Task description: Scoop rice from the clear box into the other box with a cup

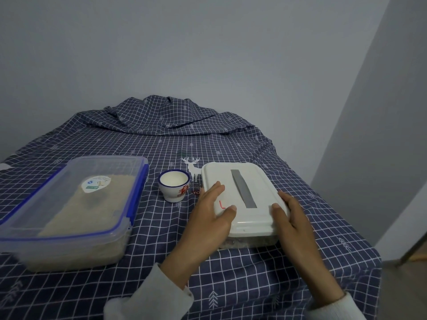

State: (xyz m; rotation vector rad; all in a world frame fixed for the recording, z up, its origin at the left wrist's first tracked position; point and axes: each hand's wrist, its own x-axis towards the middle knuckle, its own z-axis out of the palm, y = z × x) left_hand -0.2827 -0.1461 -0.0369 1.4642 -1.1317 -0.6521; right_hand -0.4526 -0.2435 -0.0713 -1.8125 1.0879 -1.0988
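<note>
Nothing scooped yet: both your hands, left hand (209, 211) and right hand (292, 218), grip the white lid (240, 192) of the other box, still on. Left of it, the empty cup (173, 185); further left, the lidded clear box (76, 211) with rice (76, 215).

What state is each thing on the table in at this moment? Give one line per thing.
Clear box: lid on, holds rice.
Cup: upright, empty, untouched.
White box: lid on, held at both near corners.
Left hand: fingers on the white lid's left edge.
Right hand: grips the lid's right edge.
Cloth: spread over the table, rumpled at the back.
</note>
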